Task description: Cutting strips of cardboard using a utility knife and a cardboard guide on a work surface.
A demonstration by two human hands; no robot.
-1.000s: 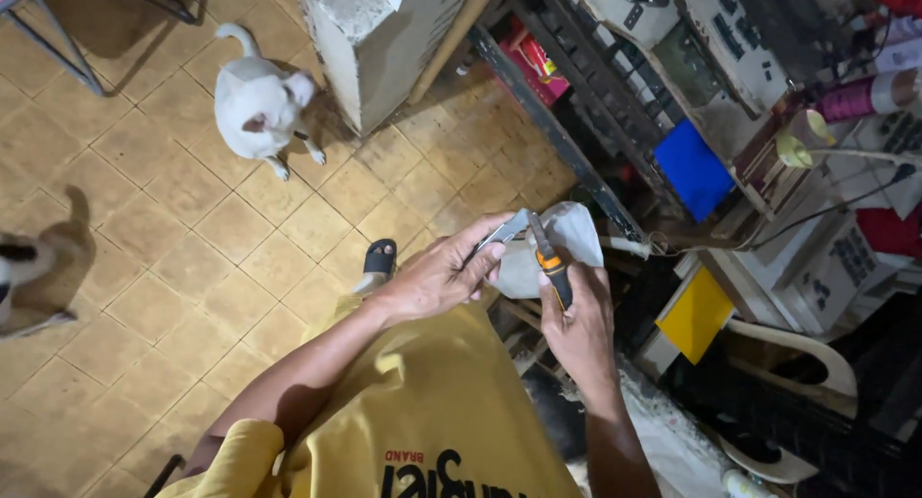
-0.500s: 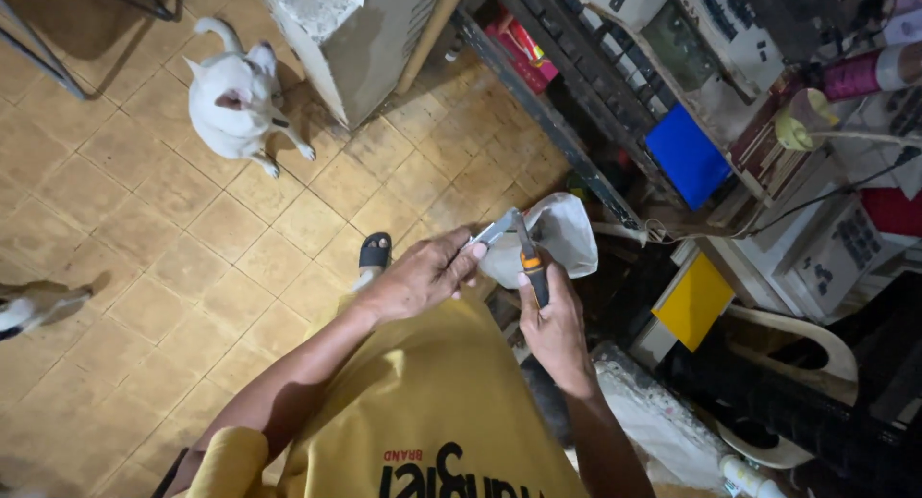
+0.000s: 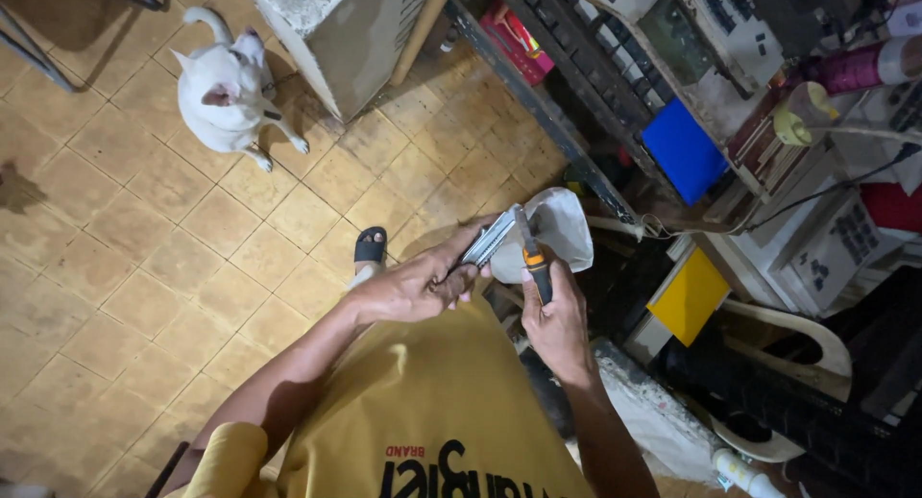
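1. Head view, hands: the left hand [image 3: 413, 289] is closed around a flat silvery metal piece [image 3: 488, 241], held out in front of the yellow shirt [image 3: 423, 412]. The right hand [image 3: 557, 320] is wrapped tight on a utility knife [image 3: 534, 260] with an orange-and-black grip, its blade laid against the metal piece.
2. Risk: the blade sits close to the left fingers; I judge that a slip off the smooth metal could cut them, since nothing braces the work in mid-air.
3. Containers: a white plastic bag [image 3: 562, 231] hangs just behind the hands; its contents cannot be seen.
4. Surroundings: a white dog [image 3: 223, 93] sits on the tiled floor [image 3: 115, 267], well apart.
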